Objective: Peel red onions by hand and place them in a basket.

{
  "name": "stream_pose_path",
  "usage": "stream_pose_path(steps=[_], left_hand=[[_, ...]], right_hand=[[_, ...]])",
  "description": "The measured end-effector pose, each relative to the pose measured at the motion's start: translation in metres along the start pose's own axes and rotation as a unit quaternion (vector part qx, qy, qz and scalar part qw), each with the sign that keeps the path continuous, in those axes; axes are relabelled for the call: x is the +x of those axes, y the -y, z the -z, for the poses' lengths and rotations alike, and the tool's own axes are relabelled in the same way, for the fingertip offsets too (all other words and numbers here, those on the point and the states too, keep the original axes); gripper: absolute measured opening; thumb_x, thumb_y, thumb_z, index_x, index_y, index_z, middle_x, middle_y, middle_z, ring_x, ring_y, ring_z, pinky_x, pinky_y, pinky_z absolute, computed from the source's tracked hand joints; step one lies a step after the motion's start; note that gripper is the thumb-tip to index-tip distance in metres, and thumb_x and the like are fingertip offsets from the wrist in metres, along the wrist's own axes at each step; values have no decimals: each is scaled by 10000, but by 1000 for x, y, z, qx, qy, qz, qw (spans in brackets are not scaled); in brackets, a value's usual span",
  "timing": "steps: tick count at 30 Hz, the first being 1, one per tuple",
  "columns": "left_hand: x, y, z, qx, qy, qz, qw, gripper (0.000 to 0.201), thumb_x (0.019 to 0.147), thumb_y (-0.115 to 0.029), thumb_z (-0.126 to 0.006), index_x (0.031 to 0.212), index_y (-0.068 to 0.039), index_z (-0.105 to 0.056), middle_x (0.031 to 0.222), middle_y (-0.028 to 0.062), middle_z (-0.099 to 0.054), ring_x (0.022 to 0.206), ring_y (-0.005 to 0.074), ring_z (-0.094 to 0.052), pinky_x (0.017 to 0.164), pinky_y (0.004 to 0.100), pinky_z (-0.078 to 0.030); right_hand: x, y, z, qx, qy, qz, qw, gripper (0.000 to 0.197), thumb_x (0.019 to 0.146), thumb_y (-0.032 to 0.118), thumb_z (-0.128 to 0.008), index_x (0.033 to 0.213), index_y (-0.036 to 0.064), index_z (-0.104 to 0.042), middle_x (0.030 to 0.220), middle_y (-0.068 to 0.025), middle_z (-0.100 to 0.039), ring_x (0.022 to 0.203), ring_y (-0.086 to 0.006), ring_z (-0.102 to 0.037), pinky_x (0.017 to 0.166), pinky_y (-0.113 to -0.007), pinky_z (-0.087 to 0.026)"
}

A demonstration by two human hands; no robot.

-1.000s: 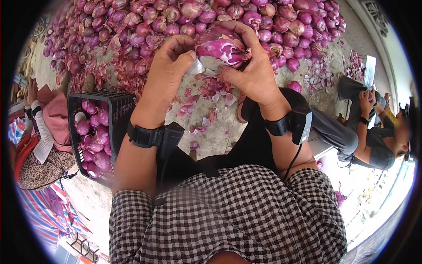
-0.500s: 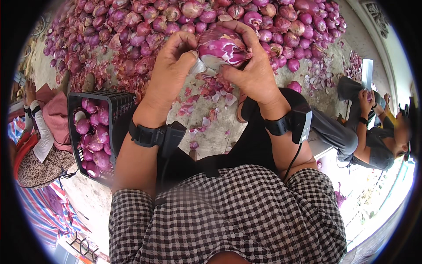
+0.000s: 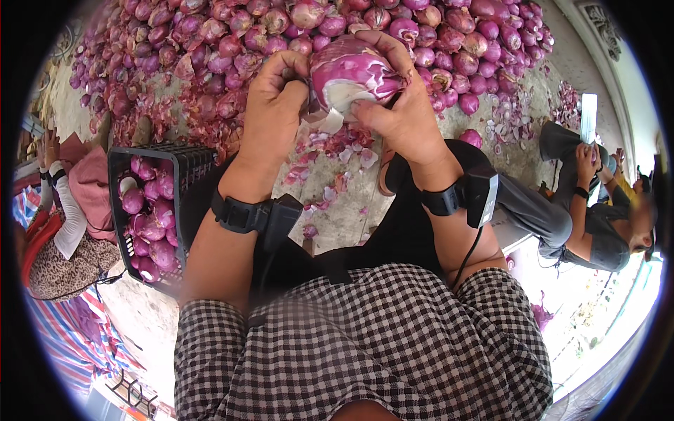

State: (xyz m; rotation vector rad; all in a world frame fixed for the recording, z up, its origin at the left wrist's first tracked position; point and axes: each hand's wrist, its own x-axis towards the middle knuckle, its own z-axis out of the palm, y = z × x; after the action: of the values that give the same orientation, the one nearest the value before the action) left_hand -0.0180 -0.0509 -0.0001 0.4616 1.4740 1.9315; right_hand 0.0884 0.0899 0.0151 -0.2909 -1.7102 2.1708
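Observation:
A large red onion [image 3: 351, 63] is held up in front of me, its purple outer layer torn and a pale bare patch showing on the near side. My right hand [image 3: 400, 91] grips it from the right, fingers over the top and thumb on the pale patch. At the onion's left side, my left hand [image 3: 281, 88] is closed with its fingers curled in, pinching the skin there. A thin whitish flap of onion skin [image 3: 326, 121] hangs below the onion beside that hand. The left fingertips are partly hidden.
A big heap of red onions [image 3: 239, 42] spreads beyond my hands. Loose peelings [image 3: 330, 168] litter the concrete floor. A black crate [image 3: 184, 168] of peeled onions stands left of my leg. One person [image 3: 590, 203] sits at the right with a blade; another [image 3: 67, 189] is at the left.
The onion has tilted, so more of its pale patch shows. The whitish flap has shifted down and right from my left thumb. My left thumb has curled inward.

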Motion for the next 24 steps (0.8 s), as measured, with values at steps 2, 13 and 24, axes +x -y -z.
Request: stream_pose_path(steps=[2, 13, 24], left_hand=[[0, 1, -1, -24, -18, 17, 999, 176, 819, 57, -418, 886, -61, -530, 765, -38, -497, 609, 21, -420, 513, 180, -334], [0, -7, 2, 44, 19, 37, 998, 129, 819, 41, -448, 812, -42, -547, 724, -25, -509, 568, 29, -423, 502, 183, -340], [-7, -7, -12, 34, 34, 10, 999, 306, 851, -120, -642, 1094, -31, -478, 961, 41, -556, 813, 65, -518, 659, 208, -432]], right_hand=[[1, -3, 3, 33, 1, -14, 999, 700, 623, -17, -662, 1279, 34, -422, 1188, -96, -537, 1056, -171, -536, 936, -289, -434], [-3, 2, 5, 328, 10, -107, 939, 732, 628, -125, -600, 1318, 10, -392, 1264, -133, -516, 1122, -225, -547, 968, -336, -446], [2, -7, 0, 243, -73, -41, 966, 676, 666, -105, -604, 1301, -4, -394, 1112, -112, -563, 994, -185, -587, 841, -302, -503]])
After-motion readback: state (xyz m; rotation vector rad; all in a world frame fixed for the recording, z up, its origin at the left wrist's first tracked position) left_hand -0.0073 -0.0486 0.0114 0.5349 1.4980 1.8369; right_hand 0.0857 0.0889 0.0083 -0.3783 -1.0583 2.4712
